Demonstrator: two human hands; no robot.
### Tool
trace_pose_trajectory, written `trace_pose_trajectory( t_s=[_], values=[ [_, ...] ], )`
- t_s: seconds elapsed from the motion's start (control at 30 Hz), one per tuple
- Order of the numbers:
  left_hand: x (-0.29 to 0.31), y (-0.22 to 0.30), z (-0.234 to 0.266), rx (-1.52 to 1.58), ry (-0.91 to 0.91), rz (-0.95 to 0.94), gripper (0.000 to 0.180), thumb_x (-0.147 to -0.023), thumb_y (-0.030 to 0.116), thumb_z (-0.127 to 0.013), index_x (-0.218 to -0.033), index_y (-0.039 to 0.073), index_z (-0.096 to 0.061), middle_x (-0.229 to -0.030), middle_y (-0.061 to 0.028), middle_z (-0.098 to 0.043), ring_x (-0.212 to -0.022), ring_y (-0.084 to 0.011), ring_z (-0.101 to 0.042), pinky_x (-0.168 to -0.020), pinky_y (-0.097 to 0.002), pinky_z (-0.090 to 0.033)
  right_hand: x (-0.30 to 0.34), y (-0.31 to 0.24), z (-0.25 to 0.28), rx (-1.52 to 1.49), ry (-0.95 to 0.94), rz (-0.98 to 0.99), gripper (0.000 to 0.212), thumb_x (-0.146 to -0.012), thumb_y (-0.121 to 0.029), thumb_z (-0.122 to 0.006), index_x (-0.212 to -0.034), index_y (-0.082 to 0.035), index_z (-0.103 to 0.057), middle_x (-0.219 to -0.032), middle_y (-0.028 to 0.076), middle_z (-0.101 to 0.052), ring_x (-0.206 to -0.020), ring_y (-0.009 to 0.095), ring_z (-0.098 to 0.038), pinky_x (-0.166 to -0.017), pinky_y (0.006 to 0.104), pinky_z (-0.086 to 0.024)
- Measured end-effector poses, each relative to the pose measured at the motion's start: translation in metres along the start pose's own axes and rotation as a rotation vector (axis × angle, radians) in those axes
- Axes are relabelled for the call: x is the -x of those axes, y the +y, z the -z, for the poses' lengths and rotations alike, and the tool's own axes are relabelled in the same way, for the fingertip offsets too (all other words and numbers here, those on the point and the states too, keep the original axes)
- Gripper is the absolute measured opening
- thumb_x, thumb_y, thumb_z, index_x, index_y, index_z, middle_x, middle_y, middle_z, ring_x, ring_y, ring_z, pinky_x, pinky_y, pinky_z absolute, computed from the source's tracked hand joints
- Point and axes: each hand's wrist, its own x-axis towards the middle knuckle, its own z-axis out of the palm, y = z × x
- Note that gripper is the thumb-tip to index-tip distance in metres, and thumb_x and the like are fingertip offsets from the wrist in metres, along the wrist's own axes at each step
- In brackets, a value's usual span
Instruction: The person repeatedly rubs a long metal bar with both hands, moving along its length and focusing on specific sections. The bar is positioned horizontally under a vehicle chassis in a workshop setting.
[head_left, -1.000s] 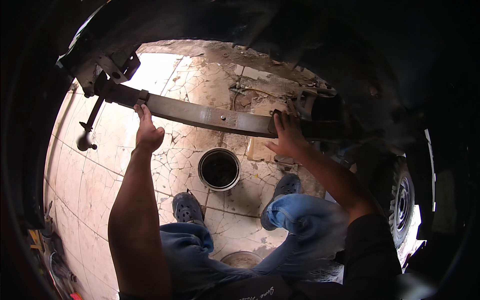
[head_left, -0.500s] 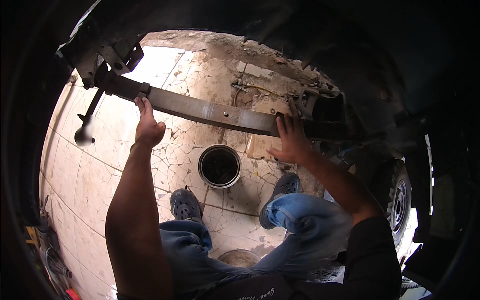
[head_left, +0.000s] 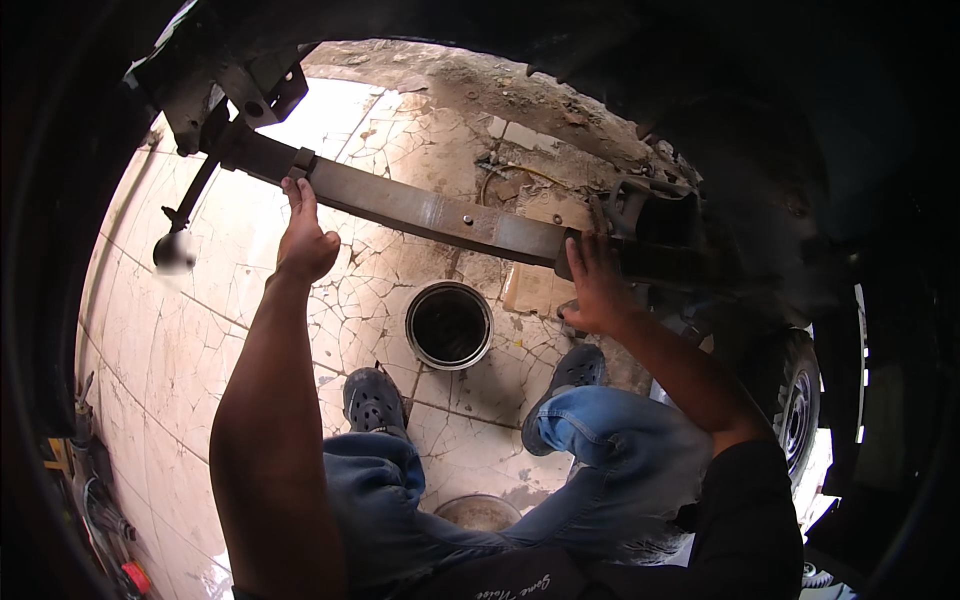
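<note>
A long, slightly curved leaf spring (head_left: 400, 203) with a small bolt head near its middle spans the view under a dark vehicle body. My left hand (head_left: 308, 243) touches its front edge with outstretched fingertips, beside a metal clip (head_left: 303, 163). Farther right, my right hand (head_left: 600, 288) lies with fingers stretched over the spring by a dark band (head_left: 565, 252). Its thumb points left, below the spring. Neither palm wraps round the metal, and the spring's underside is hidden.
A dark round bucket (head_left: 411, 338) stands on cracked floor tiles between my shoes. Behind it is a shallow round pan (head_left: 478, 512). A rod with a rounded end (head_left: 172, 250) hangs at left; a wheel (head_left: 800, 400) is at right. Tools (head_left: 100, 500) lie at lower left.
The view has shifted slightly, so the spring and bucket appear a little farther right. My right thumb has drawn in toward the hand; both hands stay at the spring.
</note>
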Motion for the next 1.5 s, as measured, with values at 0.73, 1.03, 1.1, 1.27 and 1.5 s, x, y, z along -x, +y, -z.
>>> trace_pose_trajectory(
  t_s=[0.73, 1.03, 1.1, 1.27, 1.5],
  values=[
    [-0.005, -0.001, -0.007, -0.013, 0.04, 0.013, 0.093, -0.08, 0.008, -0.054, -0.155, -0.004, -0.001, -0.162, -0.0259, 0.011, -0.151, -0.0332, -0.013, -0.112, -0.0354, -0.039, -0.029, 0.004, 0.014, 0.116, -0.124, -0.134, 0.114, -0.063, -0.028, -0.082, -0.152, 0.004, -0.018, -0.152, 0.032, -0.022, -0.14, 0.052, -0.024, -0.116, 0.0587, -0.023],
    [-0.005, -0.015, -0.008, 0.022, 0.065, 0.022, 0.094, -0.08, 0.005, -0.053, -0.156, 0.0, 0.001, -0.164, -0.0212, 0.01, -0.15, -0.0321, -0.019, -0.111, -0.0352, -0.04, -0.016, -0.005, 0.013, 0.104, -0.075, -0.043, 0.111, -0.066, -0.027, -0.079, -0.152, 0.005, -0.018, -0.154, 0.033, -0.019, -0.142, 0.052, -0.02, -0.117, 0.0591, -0.019],
    [-0.006, -0.001, -0.008, 0.028, 0.067, 0.029, 0.094, -0.08, 0.005, -0.053, -0.156, 0.0, 0.0, -0.164, -0.0209, 0.01, -0.15, -0.0317, -0.018, -0.111, -0.0349, -0.039, -0.028, 0.003, 0.011, 0.097, -0.11, -0.116, 0.109, -0.066, -0.026, -0.079, -0.152, 0.005, -0.02, -0.154, 0.033, -0.02, -0.141, 0.053, -0.021, -0.117, 0.0592, -0.019],
    [0.007, 0.01, 0.014, 0.099, -0.077, 0.087, 0.095, -0.079, 0.001, -0.053, -0.156, 0.0, 0.002, -0.163, -0.0241, 0.01, -0.152, -0.0314, -0.006, -0.117, -0.034, -0.03, -0.014, -0.006, 0.012, 0.077, -0.102, -0.07, 0.11, -0.065, -0.027, -0.079, -0.152, 0.005, -0.02, -0.152, 0.034, -0.022, -0.141, 0.053, -0.022, -0.117, 0.0596, -0.019],
    [0.003, 0.005, 0.001, 0.098, 0.035, 0.017, 0.097, -0.078, -0.001, -0.054, -0.156, 0.001, 0.003, -0.163, -0.024, 0.009, -0.152, -0.0326, -0.012, -0.113, -0.0345, -0.036, -0.029, 0.012, 0.006, 0.071, -0.075, -0.085, 0.113, -0.064, -0.028, -0.08, -0.152, 0.005, -0.018, -0.152, 0.035, -0.021, -0.14, 0.054, -0.022, -0.117, 0.0604, -0.019]
  ],
)
